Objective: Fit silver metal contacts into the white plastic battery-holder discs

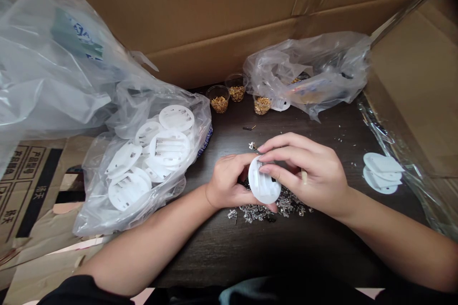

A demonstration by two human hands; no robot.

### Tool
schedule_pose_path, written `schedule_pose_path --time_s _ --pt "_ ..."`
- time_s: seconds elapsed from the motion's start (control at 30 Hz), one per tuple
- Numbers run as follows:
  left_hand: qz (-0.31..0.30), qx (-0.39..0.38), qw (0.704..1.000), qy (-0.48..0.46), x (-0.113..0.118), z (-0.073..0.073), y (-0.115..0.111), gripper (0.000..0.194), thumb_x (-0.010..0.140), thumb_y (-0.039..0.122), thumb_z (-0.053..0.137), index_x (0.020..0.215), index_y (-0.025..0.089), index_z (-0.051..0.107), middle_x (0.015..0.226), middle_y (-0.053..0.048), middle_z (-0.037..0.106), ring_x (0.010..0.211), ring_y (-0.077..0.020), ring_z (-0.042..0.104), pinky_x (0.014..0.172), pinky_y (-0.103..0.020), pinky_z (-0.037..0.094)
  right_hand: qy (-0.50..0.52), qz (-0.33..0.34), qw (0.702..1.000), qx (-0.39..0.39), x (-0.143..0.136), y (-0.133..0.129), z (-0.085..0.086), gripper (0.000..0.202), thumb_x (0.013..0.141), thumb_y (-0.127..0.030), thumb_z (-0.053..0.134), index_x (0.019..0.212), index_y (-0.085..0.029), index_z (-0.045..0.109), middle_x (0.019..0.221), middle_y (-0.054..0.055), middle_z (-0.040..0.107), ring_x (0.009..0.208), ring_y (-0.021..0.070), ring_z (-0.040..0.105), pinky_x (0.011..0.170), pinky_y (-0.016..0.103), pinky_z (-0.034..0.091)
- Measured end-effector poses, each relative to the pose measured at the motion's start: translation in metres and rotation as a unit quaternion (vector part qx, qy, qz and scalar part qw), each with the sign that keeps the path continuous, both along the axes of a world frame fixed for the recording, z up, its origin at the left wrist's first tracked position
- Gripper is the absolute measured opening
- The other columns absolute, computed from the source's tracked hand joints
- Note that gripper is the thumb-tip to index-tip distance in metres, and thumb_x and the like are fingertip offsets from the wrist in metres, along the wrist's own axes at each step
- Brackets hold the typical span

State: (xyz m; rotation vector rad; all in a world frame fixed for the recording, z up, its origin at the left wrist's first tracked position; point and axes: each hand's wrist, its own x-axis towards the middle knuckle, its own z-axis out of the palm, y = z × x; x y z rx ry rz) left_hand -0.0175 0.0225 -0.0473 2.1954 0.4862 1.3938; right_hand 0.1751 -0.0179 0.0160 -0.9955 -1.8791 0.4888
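Observation:
My left hand [229, 181] grips a round white plastic battery cover [263, 188] by its edge, tilted up with its slotted inner face showing. Over the upper part of that disc, my right hand [307, 167] brings thumb and fingers together, the thumb tip touching the face. Anything pinched between them is too small to make out. A small shiny metal piece [252, 146] shows just beyond the fingertips; I cannot tell whether they touch it. Below both hands spreads a pile of small metal spring contacts [255, 212], partly covered by the hands and the disc.
On the left, a clear plastic bag [175, 188] holds several white discs [170, 147]. Small clear cups [219, 100] of gold-coloured pieces stand at the back beside another plastic bag [322, 74]. Stacked white discs [382, 174] lie right. Cardboard walls [222, 14] enclose the dark table [229, 257].

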Motion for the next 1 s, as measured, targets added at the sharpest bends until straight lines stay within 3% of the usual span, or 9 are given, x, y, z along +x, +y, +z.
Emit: schedule_pose_path --time_s 0.3,0.7,1.0 --pt "0.003 0.023 1.0 0.012 -0.001 -0.002 0.0 0.079 0.069 0.067 0.085 0.126 0.018 0.06 0.097 -0.004 0.08 0.076 -0.0167 0.079 0.067 -0.025 0.062 -0.004 0.0 0.999 0.048 -0.001 -0.003 -0.002 0.009 0.086 -0.008 0.079 0.093 -0.013 0.079 0.106 0.012 0.078 0.092 0.014 0.075 0.083 0.022 0.063" --pt "0.017 0.045 0.998 0.027 0.001 0.002 0.001 0.075 0.073 0.072 0.08 0.12 0.017 0.061 0.081 -0.001 0.077 0.062 -0.0142 0.074 0.057 -0.023 0.057 0.035 0.022 0.999 0.025 -0.001 0.004 -0.003 0.008 0.086 -0.009 0.079 0.09 -0.015 0.075 0.099 0.01 0.077 0.087 0.0137 0.074 0.078 0.023 0.063" --pt "0.015 0.02 0.999 0.021 0.0 -0.003 -0.001 0.078 0.07 0.069 0.083 0.124 0.018 0.06 0.088 -0.002 0.078 0.07 -0.0161 0.077 0.063 -0.023 0.06 0.01 0.041 0.999 0.002 0.003 0.007 -0.005 0.007 0.087 -0.012 0.079 0.083 -0.017 0.076 0.104 0.009 0.077 0.084 0.0136 0.075 0.074 0.023 0.063"
